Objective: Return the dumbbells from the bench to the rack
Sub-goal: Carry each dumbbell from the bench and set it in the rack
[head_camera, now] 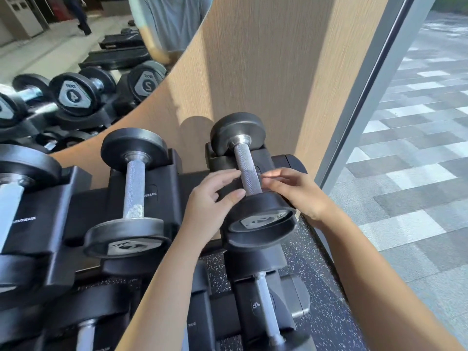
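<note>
Nearest, both hands flank the rightmost dumbbell (249, 173), which lies in its cradle on the top tier of the rack (83, 198). The left hand (212, 201) and right hand (298, 193) hang loose-fingered beside its handle, gripping nothing. If it sits off-centre it could roll forward. Three dumbbells show on top, two below; a mirror (76, 59) beyond repeats others.

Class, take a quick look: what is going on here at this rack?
A person stands at a dumbbell rack by a window. Both hands are open around the handle of the rightmost dumbbell, which sits in its cradle: the left hand beside its near head, the right hand on the other side. Neither grips it. A neighbouring dumbbell rests alongside.
</note>
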The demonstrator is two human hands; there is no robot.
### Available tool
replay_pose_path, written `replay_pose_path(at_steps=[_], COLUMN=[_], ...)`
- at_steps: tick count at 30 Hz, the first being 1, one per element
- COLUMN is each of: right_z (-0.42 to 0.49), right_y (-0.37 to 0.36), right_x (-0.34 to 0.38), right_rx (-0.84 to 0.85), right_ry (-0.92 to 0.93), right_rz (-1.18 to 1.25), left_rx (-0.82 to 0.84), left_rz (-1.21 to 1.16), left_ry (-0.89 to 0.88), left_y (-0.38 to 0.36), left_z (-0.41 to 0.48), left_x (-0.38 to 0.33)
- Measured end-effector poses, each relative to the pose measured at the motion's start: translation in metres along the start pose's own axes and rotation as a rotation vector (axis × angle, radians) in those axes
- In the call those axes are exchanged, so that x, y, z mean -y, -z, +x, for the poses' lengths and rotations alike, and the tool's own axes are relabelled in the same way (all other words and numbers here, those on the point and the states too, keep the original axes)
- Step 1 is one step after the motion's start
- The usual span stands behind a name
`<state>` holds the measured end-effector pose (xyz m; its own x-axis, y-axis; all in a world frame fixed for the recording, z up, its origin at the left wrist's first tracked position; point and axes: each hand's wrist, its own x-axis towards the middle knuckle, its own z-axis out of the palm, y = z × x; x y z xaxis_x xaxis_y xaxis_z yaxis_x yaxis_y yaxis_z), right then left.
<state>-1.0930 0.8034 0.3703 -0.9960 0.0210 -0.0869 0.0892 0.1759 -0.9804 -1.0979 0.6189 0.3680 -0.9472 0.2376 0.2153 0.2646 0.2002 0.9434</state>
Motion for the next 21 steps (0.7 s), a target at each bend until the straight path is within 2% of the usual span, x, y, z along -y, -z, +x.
replay_pose_path(at_steps=[5, 10, 18, 21], right_z=[-0.024, -0.035, -0.031, -0.032], right_y=[0.003, 0.006, 0.003, 0.005], right_x=[-0.017, -0.042, -0.07, -0.059], right_rx=[0.013, 0.043, -0.153, -0.166], right_ry=[0.157, 0.198, 0.228, 0.29], right_rz=[0.181, 0.287, 0.28, 0.169], left_rx=[0.029, -0.087, -0.157, -0.162], left_rz=[0.086, 0.14, -0.011, -0.238], left_ry=[-0.069, -0.115, -0.019, 0.081], left_y=[-0.017, -0.03, -0.034, -0.034], left_z=[-0.026, -0.034, -0.037, -0.039], left_x=[0.0, 0.002, 0.012, 0.023])
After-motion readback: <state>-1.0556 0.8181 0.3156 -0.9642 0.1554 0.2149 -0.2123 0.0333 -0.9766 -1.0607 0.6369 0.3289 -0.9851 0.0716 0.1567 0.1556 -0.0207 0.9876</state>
